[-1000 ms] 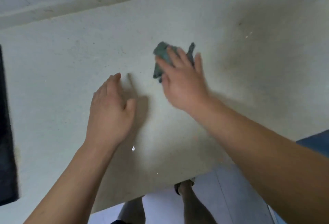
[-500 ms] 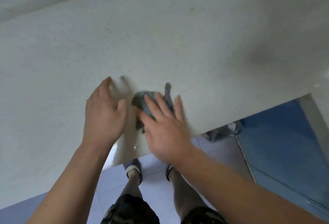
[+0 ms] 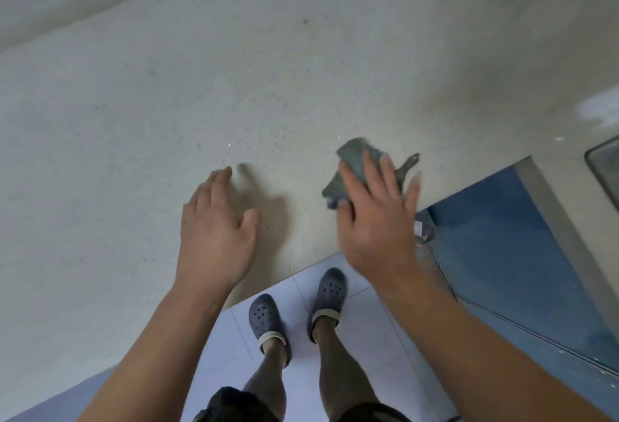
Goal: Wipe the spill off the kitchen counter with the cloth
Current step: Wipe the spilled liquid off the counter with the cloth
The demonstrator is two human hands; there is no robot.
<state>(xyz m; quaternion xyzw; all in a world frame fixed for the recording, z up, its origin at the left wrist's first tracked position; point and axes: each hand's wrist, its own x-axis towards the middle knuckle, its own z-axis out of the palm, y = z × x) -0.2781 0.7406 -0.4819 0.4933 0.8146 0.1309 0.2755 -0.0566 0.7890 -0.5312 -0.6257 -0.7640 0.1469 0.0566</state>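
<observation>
The right hand [image 3: 375, 220] pressed the cloth [image 3: 355, 167] flat against the counter [image 3: 167, 103] just right of the frame centre, with the fingers extended over the cloth rather than curled around it; a loose corner of the cloth protruded beyond the fingertips. The left hand [image 3: 214, 230] rested palm-down on the counter at centre-left, fingers relaxed and grasping nothing, well apart from the cloth. The cloth lay near the front edge of the counter, above the tiled floor [image 3: 301, 287] and the person's shoes [image 3: 268, 321] in the lower centre. No distinct spill was discernible on the speckled surface; a faint darker patch appeared at the upper right, but its nature could not be determined. Risk assessment: because the cloth was held by downward pressure only, a stroke toward the near edge would probably push liquid, or the cloth itself, off the counter onto the floor. Uneven pressure would likely leave streaks.
</observation>
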